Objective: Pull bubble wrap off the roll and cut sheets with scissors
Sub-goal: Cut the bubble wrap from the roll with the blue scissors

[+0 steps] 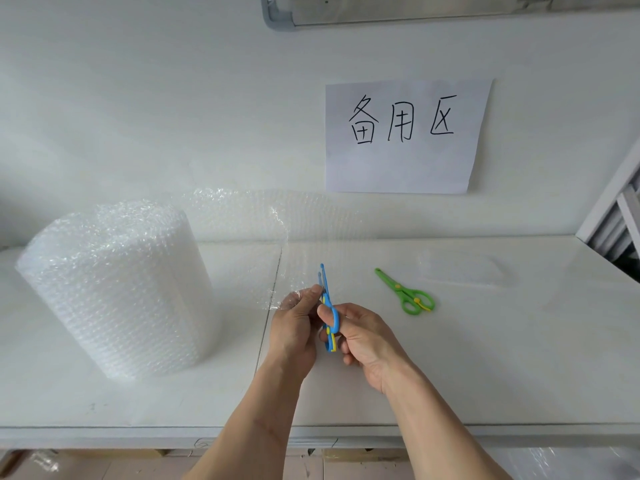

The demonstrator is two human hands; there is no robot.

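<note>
My left hand (294, 327) pinches the bubble wrap edge (277, 299); right-hand fingers (327, 315) are hooked through the blue scissors (327, 306). Slack film may fold between the blades, not cut.

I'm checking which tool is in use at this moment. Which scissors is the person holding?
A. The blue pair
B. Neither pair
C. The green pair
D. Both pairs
A: the right hand grips the blue scissors with the thumb through a loop, blades at the edge of the bubble wrap sheet that the left hand pinches, while the green scissors lie untouched on the table.
</note>
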